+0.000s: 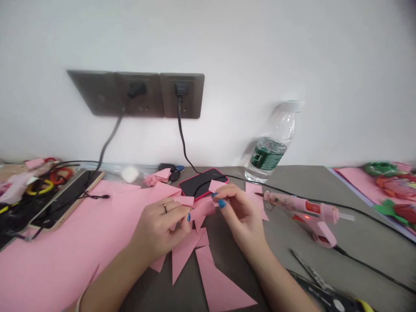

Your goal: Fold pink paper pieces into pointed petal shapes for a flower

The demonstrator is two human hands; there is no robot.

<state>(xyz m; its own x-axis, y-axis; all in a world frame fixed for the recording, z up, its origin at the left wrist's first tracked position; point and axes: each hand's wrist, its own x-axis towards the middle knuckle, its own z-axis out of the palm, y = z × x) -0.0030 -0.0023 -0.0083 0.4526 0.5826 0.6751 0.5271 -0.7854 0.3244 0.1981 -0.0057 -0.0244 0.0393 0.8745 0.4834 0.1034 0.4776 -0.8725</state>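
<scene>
My left hand (162,223) and my right hand (238,212) meet over the grey table, both pinching one small folded pink paper piece (203,208) between their fingertips. A ring sits on a left finger and the nails are blue. Under the hands lie several cut pink paper triangles (216,281). A large pink paper sheet (65,247) spreads out to the left.
A pink hot glue gun (312,214) with a red light lies right of my hands, its cable trailing off. Scissors (320,281) lie at the lower right. A phone in a red case (199,184), a water bottle (271,147), a second phone (66,199) and wall sockets (139,93) are behind.
</scene>
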